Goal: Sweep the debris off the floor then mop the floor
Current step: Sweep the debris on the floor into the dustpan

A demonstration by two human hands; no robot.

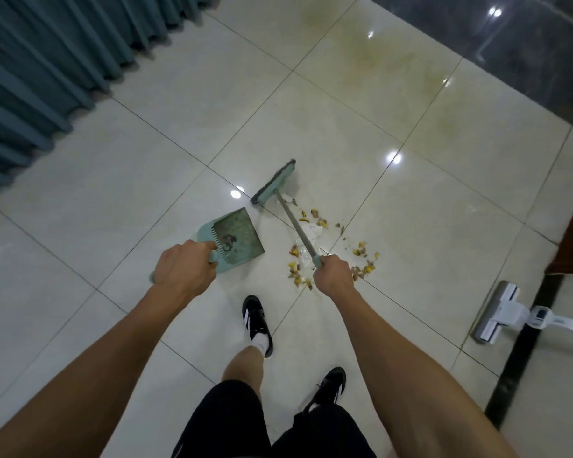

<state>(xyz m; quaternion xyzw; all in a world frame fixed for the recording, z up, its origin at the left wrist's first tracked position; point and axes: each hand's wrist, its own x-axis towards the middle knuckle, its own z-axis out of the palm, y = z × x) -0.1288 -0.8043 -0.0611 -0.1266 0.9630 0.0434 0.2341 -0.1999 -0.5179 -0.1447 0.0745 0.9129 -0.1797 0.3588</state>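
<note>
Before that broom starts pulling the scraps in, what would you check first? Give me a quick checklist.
1. Right hand grips broom handle: ok.
2. Left hand holds dustpan: ok.
3. Broom head lies beyond the debris: ok.
4. Dustpan mouth next to the scraps: not ok, it sits off to their left.
5. Dustpan lip flat on the floor: cannot tell.
6. Shoes clear of the scraps: ok.

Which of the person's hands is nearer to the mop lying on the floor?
Right. The right hand grips the broom left of the mop; the left hand holds the dustpan farther left.
</note>
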